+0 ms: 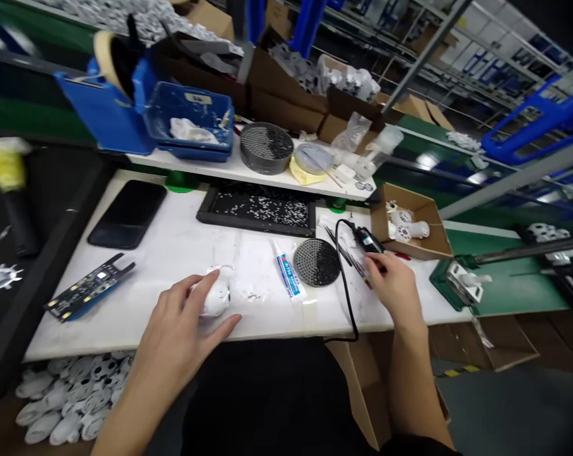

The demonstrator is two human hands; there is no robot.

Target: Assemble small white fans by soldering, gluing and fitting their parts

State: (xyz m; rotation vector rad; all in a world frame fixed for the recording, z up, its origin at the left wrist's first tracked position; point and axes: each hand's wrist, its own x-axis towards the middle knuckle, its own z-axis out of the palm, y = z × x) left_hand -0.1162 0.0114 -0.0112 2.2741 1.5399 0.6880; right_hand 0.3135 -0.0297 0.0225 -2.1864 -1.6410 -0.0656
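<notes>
A small white rounded plastic part (217,298) stands on the white bench, with a thin wire at its top. My left hand (184,313) curves loosely about its left side, fingers on or just over it, thumb stretched out and apart from it. To the right, my right hand (393,282) has its fingers closed on the lower end of a black corded tool (368,239); its tip is hidden. Tweezers (350,256) lie beside that hand. Between my hands are a blue-and-white glue tube (289,275) and a round perforated dish (317,262) of small black pieces.
A black tray (262,212) of tiny white pieces sits below the raised shelf (172,163). A phone (127,214) and a circuit-board-like device (90,288) lie left. A cardboard box (433,212) of white parts and a green hand press (457,282) stand right. The cable (348,297) crosses the front edge.
</notes>
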